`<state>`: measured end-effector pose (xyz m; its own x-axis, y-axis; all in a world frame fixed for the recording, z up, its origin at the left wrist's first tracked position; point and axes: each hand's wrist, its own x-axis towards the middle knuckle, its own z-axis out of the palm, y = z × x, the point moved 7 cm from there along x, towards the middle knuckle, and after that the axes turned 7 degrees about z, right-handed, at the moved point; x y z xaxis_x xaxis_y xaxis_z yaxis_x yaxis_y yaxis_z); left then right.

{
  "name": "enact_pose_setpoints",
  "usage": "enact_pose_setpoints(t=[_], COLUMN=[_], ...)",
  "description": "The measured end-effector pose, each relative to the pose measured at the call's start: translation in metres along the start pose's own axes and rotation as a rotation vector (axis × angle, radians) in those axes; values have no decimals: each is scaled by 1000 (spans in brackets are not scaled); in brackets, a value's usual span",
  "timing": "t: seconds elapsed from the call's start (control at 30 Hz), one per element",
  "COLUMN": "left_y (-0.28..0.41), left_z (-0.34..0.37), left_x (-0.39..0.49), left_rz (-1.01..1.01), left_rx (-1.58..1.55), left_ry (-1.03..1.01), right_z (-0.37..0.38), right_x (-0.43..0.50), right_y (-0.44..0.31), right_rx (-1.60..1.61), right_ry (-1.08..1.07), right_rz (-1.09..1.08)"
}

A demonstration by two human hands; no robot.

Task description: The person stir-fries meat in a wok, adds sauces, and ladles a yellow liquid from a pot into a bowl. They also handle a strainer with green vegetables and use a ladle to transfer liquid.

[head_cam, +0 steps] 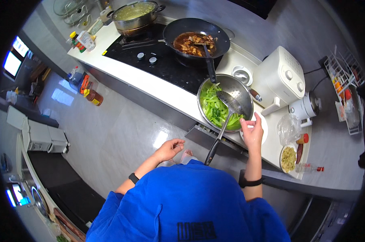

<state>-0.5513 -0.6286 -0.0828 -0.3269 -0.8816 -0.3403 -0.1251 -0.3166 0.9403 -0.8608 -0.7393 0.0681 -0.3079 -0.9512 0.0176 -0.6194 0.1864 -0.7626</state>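
Observation:
My left hand (170,150) hangs over the floor before the counter, fingers loosely curled, with nothing visible in it. At the near right rim of a steel bowl (247,90), my right hand (252,133) has thumb and fingers apart and looks empty. It overlaps a white plate (263,128) beside the bowl; whether it touches either is unclear. Chopped green vegetables (212,104) fill the bowl's left and near side. A perforated skimmer (227,101) rests in it, its dark handle (213,151) reaching towards my body.
A wok (167,31) holds browned food in sauce and a spatula (210,62). Behind stands a lidded steamer pot (135,22). Rightward are an air fryer (279,78), a plastic bag (289,128), a dish of food (288,159) and a glass bottle (308,168). A drawer (200,136) juts below the counter.

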Motion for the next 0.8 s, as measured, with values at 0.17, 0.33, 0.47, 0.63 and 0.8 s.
enact_pose_setpoints(t=[0.17, 0.33, 0.47, 0.63, 0.8], left_y=[1, 0, 4, -6, -39], left_z=[-9, -3, -27, -91, -155], left_x=[-1, -8, -14, -40, -67], left_rz=[-8, -7, 2, 80, -14], left_rx=[46, 84, 155, 148, 59], left_ry=[116, -37, -94, -75, -59], right_z=[0, 4, 1, 8, 20], right_x=[7, 36, 31, 27, 66], right_y=[12, 22, 3, 2, 22], right_rx=[227, 658, 702, 756, 798], right_ry=[103, 20, 66, 116, 148], right_rz=[-21, 238, 219, 263, 380])
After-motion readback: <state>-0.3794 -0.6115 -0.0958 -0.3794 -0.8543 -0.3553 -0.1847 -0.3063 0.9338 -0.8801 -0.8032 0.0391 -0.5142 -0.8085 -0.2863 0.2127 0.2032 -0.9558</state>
